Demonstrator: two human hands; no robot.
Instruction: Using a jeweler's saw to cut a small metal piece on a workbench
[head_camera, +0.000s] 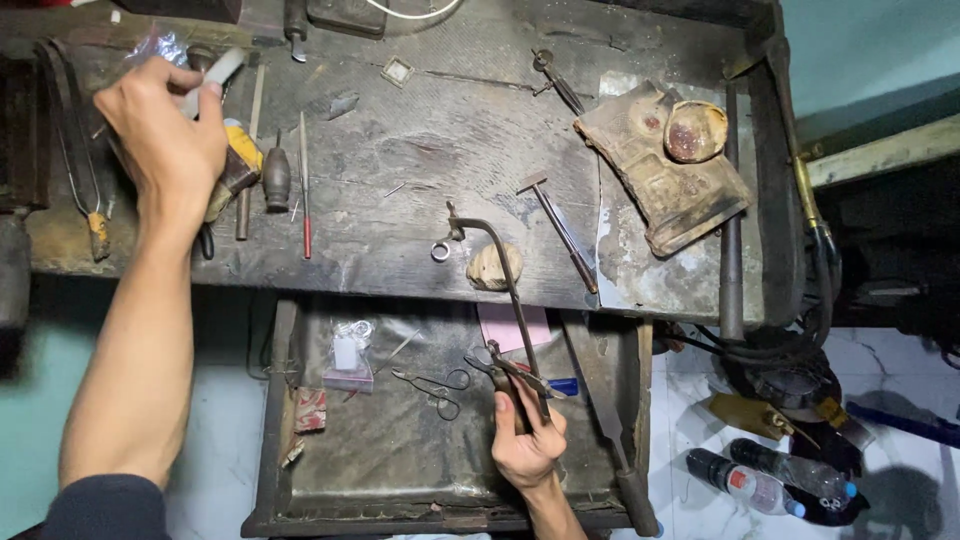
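Two hands work well apart: the left hand (165, 125) pinches a small pale tube (212, 77) over crowded files (303, 185) at the bench's left end, where a slip could knock them off. Further right, the right hand (527, 437) grips a saw frame (505, 290) over the drawer (400, 450); its tip near the wooden peg (492, 266) and hammer (560, 225) might snag.

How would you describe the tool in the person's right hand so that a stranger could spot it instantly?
Start at the open drawer under the dark workbench. Above it, the right hand grips a saw frame reaching up to the bench edge. Unlike the straight hammer beside it, its thin metal frame bends into a hook.
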